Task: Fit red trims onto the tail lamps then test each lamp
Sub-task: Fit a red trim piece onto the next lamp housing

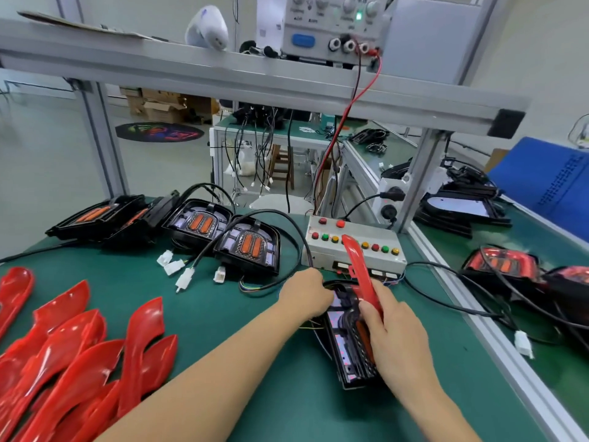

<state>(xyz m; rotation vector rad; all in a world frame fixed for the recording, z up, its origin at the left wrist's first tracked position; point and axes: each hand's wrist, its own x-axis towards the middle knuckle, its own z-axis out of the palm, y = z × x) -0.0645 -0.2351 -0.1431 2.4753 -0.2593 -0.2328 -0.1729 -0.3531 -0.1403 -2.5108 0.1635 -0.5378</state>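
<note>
Both hands on one tail lamp (345,342) lying on green bench mat (255,314), just in front of button test box (353,247). L hand (306,293) grips lamp's far-left edge. R hand (393,336) holds red trim (361,269) against lamp, trim tip pointing up over box. Spare trims (73,352) piled at left; more lamps (223,234) behind.

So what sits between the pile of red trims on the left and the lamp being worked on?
In the head view, the stretch between the red trims and the held tail lamp is bare green mat, crossed only by the person's left forearm.
</note>
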